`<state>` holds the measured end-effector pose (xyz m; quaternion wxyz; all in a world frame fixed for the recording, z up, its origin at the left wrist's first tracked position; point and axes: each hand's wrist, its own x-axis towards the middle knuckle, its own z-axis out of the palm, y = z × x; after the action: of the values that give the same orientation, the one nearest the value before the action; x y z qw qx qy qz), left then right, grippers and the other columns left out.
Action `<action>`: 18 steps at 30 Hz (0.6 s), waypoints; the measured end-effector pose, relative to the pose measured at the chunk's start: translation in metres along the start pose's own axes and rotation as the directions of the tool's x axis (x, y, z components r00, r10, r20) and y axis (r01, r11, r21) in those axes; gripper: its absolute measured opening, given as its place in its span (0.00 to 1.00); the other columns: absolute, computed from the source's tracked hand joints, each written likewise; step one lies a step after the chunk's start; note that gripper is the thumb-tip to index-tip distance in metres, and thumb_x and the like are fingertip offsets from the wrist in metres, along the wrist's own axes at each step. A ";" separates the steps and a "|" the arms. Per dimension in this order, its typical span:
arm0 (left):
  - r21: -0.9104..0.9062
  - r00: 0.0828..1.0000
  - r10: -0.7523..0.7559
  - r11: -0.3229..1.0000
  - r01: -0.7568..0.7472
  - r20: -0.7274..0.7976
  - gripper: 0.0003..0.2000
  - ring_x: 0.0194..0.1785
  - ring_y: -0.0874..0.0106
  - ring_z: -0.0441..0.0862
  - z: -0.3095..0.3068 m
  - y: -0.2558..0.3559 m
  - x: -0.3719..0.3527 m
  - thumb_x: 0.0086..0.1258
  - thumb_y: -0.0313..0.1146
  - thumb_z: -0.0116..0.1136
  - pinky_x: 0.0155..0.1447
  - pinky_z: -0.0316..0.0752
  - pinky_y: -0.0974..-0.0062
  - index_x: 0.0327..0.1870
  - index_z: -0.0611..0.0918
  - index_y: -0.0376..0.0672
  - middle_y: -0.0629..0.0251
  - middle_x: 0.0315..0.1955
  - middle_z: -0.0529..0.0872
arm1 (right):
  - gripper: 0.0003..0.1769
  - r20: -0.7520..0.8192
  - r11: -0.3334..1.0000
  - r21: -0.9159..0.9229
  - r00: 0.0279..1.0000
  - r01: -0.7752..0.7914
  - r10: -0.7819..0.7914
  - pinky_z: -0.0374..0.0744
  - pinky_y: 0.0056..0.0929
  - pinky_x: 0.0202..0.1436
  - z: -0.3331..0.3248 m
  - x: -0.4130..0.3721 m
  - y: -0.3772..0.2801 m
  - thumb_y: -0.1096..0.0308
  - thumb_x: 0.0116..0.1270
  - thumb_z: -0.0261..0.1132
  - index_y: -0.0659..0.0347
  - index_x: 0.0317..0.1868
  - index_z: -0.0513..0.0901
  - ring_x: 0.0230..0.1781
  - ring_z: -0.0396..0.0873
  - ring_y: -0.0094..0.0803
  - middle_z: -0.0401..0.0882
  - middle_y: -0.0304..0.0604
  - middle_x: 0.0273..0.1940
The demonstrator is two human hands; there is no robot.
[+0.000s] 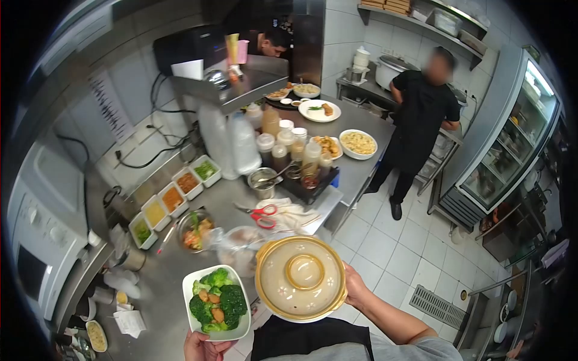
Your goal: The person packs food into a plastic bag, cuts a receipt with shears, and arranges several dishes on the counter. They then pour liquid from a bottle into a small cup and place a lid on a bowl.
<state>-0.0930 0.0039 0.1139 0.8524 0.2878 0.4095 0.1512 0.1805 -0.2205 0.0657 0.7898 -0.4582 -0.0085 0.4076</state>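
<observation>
In my left hand [208, 348] is a white rectangular dish [244, 330], gripped at its near edge. Broccoli [233, 301] with a few orange-brown pieces fills the dish. My right hand [356, 287] grips the right side of a lidded clay pot [304, 301], tan with a gold rim and small white flowers on its lid. The pot sits level in front of my apron, just right of the dish. Most of my right fingers are hidden under the pot. Beyond both lies the steel counter with a plastic bag [238, 253] on it.
Red-handled scissors [265, 216], a cloth [295, 218], sauce bottles [311, 155] and a metal bowl of food [195, 233] crowd the counter. Plated dishes [358, 144] stand farther back. A person in black [421, 114] stands by the glass-door fridge [512, 132]; another person [271, 45] is behind the shelf.
</observation>
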 end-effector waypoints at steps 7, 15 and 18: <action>-0.111 0.953 -0.022 0.992 0.058 0.302 0.29 0.42 0.41 0.78 0.146 -0.022 0.064 0.50 0.23 0.41 0.40 0.81 0.50 0.60 0.57 0.32 0.38 0.48 0.72 | 0.17 -0.149 0.991 0.022 0.981 0.130 -0.125 0.81 0.29 0.43 -0.106 0.028 -0.094 0.71 0.68 0.50 0.66 0.56 0.66 0.40 0.79 0.31 0.76 0.47 0.44; -0.080 0.880 -0.093 0.986 0.147 0.465 0.31 0.43 0.40 0.77 0.309 -0.060 0.208 0.52 0.23 0.41 0.41 0.80 0.48 0.62 0.55 0.33 0.36 0.50 0.71 | 0.15 -0.242 0.954 0.055 0.931 0.294 -0.273 0.81 0.31 0.45 -0.222 0.121 -0.221 0.72 0.69 0.46 0.65 0.55 0.66 0.42 0.79 0.33 0.75 0.47 0.45; -0.002 0.865 -0.131 0.989 0.151 0.484 0.30 0.46 0.38 0.76 0.383 -0.070 0.257 0.53 0.20 0.37 0.43 0.78 0.46 0.63 0.53 0.38 0.37 0.53 0.68 | 0.15 -0.302 0.942 0.015 0.899 0.336 -0.316 0.81 0.31 0.44 -0.262 0.163 -0.268 0.69 0.69 0.47 0.66 0.53 0.68 0.41 0.79 0.34 0.76 0.48 0.45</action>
<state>0.3681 -0.0647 0.1054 0.9418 0.2687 0.2012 0.0201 0.5611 -0.3689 0.0513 0.8540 -0.4795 0.0466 0.1966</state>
